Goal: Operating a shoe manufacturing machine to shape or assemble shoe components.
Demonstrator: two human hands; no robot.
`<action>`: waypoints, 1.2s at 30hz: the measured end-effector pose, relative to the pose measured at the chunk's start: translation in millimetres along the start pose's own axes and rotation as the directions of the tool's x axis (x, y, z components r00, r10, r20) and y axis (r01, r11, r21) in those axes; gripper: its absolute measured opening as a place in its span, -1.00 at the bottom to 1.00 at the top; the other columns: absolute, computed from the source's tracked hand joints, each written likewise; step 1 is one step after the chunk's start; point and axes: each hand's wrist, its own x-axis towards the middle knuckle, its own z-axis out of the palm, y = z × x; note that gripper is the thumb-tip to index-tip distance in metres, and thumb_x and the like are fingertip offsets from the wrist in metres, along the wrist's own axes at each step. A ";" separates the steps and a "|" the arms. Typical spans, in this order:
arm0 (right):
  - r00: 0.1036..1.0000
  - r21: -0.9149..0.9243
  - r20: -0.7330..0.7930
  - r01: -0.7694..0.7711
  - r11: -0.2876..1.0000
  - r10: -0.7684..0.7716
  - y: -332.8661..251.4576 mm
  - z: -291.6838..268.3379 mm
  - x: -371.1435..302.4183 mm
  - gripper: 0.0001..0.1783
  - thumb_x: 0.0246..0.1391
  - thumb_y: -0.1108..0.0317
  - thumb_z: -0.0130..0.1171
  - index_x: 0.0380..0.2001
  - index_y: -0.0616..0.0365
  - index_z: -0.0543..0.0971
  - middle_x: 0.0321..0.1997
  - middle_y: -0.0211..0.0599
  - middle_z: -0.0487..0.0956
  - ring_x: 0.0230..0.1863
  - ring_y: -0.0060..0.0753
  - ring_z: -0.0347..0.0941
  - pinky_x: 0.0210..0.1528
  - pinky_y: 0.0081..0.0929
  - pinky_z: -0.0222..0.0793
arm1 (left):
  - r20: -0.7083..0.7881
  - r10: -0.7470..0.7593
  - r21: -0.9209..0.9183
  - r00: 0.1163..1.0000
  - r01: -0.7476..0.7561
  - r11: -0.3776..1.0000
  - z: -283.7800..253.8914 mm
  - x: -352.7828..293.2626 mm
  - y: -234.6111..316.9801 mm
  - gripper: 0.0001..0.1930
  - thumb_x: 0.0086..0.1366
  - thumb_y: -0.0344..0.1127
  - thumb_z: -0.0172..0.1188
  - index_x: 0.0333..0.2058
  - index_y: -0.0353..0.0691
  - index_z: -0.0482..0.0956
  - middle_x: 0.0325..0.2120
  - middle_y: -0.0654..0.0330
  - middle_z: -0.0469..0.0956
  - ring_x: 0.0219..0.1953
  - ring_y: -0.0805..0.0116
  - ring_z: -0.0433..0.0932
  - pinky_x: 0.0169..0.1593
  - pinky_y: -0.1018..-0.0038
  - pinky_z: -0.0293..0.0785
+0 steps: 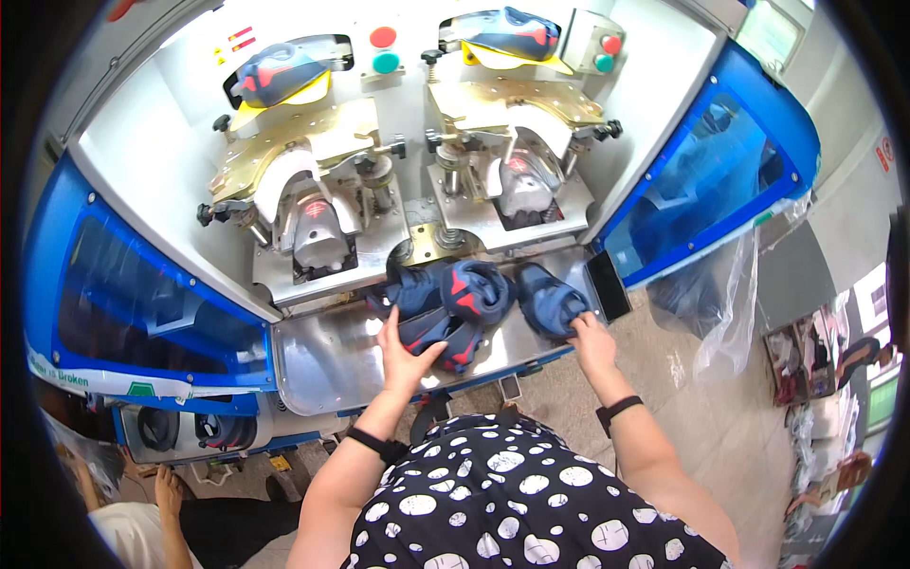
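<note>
Several dark blue shoe uppers with red trim (477, 292) lie in a heap on the metal shelf before me. My left hand (403, 358) is at the heap's near left side, thumb and fingers spread apart beside one upper (423, 331). To the right, a plainer blue shoe upper (547, 296) lies apart from the heap. My right hand (592, 343) pinches its near end by the opening.
Behind the shelf (318, 365) stand two metal press stations with shoe-shaped moulds (318, 237) (524, 192). Uppers on yellow plates (284, 81) rest above them. Blue-framed doors (161, 303) (716, 166) flank the machine. A black flat panel (607, 284) sits right. Another person's hand (169, 491) shows lower left.
</note>
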 end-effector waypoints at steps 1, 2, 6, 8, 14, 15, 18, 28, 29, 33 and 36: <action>0.995 0.021 -0.067 0.076 0.997 -0.075 -1.2 -8.9 -0.6 -0.56 -0.15 0.19 0.41 -0.13 -0.09 0.57 -0.05 -0.30 0.48 -0.15 -0.07 0.52 -0.17 -0.20 0.49 | 0.017 -0.038 -0.019 0.999 0.038 0.999 2.6 1.8 5.7 0.20 -0.21 -0.08 0.61 0.37 -0.15 0.05 0.20 -0.18 0.20 0.24 -0.11 0.25 0.32 0.17 0.22; 0.994 0.142 -0.105 0.015 0.990 0.000 -3.8 -24.2 -5.1 -0.55 -0.14 0.16 0.42 -0.14 -0.04 0.57 -0.08 -0.26 0.51 -0.16 -0.03 0.53 -0.18 -0.20 0.48 | 0.066 -0.072 -0.016 0.995 0.073 0.997 1.0 2.8 9.8 0.23 -0.20 -0.04 0.61 0.39 -0.13 0.00 0.23 -0.21 0.13 0.28 -0.15 0.19 0.33 0.15 0.20; 0.958 0.361 -0.288 0.123 0.924 -0.015 -49.5 -121.4 -36.9 -0.50 -0.14 0.12 0.47 -0.19 0.18 0.54 -0.25 -0.10 0.58 -0.24 0.06 0.54 -0.22 -0.25 0.45 | 0.019 -0.020 0.125 1.000 0.017 0.992 -37.3 -14.8 20.0 0.17 -0.15 -0.01 0.59 0.38 -0.09 0.04 0.25 -0.19 0.15 0.30 -0.11 0.23 0.29 0.15 0.27; 0.970 0.490 -0.237 0.171 0.855 -0.058 -85.0 -169.2 -59.6 -0.45 -0.28 0.18 0.57 -0.22 0.16 0.54 -0.43 -0.20 0.56 -0.45 -0.17 0.53 -0.37 -0.38 0.44 | 0.347 -0.155 -0.112 0.925 0.205 0.972 -70.4 -22.8 24.3 -0.08 0.09 0.01 0.45 0.31 -0.18 0.16 0.13 -0.04 0.37 0.09 0.04 0.46 0.13 0.23 0.42; 0.585 0.440 -0.300 0.786 0.435 -0.754 -210.9 -162.8 -49.3 -0.48 -0.17 0.14 0.49 -0.15 0.10 0.54 -0.38 -0.34 0.54 -0.49 -0.29 0.54 -0.51 -0.44 0.44 | 0.706 0.155 -0.688 0.691 0.618 0.380 -146.3 -67.5 56.3 -0.32 0.38 -0.12 0.15 0.34 -0.12 0.03 0.16 0.00 0.37 0.02 0.11 0.57 -0.04 0.19 0.60; 0.550 0.432 -0.241 0.799 0.419 -0.800 -235.3 -147.9 -45.8 -0.50 -0.15 0.16 0.47 -0.14 0.09 0.55 -0.32 -0.31 0.57 -0.44 -0.25 0.56 -0.46 -0.41 0.49 | 0.679 0.031 -0.698 0.733 0.633 0.334 -150.8 -72.4 56.5 -0.24 0.32 -0.05 0.22 0.33 -0.10 0.00 0.14 -0.03 0.38 -0.05 0.05 0.61 -0.11 0.10 0.64; 0.434 0.516 -0.081 0.788 0.335 -0.897 -297.7 -114.4 -35.6 -0.53 -0.08 0.13 0.41 -0.10 0.04 0.55 -0.19 -0.31 0.60 -0.28 -0.22 0.61 -0.33 -0.37 0.56 | 0.455 -0.514 -0.736 0.728 0.632 0.244 -165.8 -74.1 26.8 -0.18 0.28 -0.04 0.22 0.34 -0.07 -0.08 -0.09 -0.04 0.45 -0.23 -0.03 0.63 -0.24 0.13 0.67; 0.430 0.157 -0.857 0.741 0.653 -0.283 -351.5 -195.3 190.2 -0.35 0.14 0.23 0.19 0.22 0.34 0.32 0.32 0.21 0.30 0.33 0.10 0.25 0.35 -0.20 0.17 | 0.107 -0.790 -0.674 0.604 0.628 0.388 -189.5 -77.7 -128.3 -0.18 0.32 -0.01 0.14 0.38 0.02 -0.17 -0.02 -0.13 0.40 -0.52 0.07 0.62 -0.50 0.24 0.62; 0.420 0.141 -0.860 0.742 0.655 -0.291 -353.4 -206.1 211.5 -0.35 0.14 0.23 0.19 0.22 0.34 0.32 0.32 0.21 0.30 0.33 0.10 0.25 0.35 -0.20 0.17 | 0.030 -0.788 -0.601 0.616 0.641 0.478 -185.2 -84.8 -124.9 -0.22 0.30 -0.04 0.18 0.35 -0.09 -0.04 0.05 -0.14 0.34 -0.43 0.09 0.62 -0.38 0.32 0.63; 0.584 0.150 -0.767 0.565 0.811 -0.265 -368.4 -222.2 237.7 -0.31 0.17 0.19 0.13 0.28 0.35 0.25 0.35 0.21 0.23 0.29 0.07 0.27 0.27 -0.21 0.25 | -0.264 -0.577 -0.107 0.773 0.571 0.814 -189.8 -91.3 -99.5 -0.34 0.24 -0.17 0.27 0.22 -0.26 0.20 0.06 -0.08 0.33 -0.22 0.17 0.57 -0.19 0.49 0.54; 0.534 0.046 -0.791 0.538 0.841 -0.298 -381.1 -230.9 230.2 -0.37 0.16 0.18 0.13 0.22 0.28 0.33 0.23 0.11 0.39 0.15 0.04 0.42 0.12 -0.20 0.40 | -0.181 -0.351 -0.327 0.919 0.280 0.902 -205.9 -82.8 -69.5 -0.55 0.23 -0.33 0.27 0.06 -0.33 0.40 0.03 -0.01 0.34 -0.16 0.28 0.55 -0.19 0.53 0.53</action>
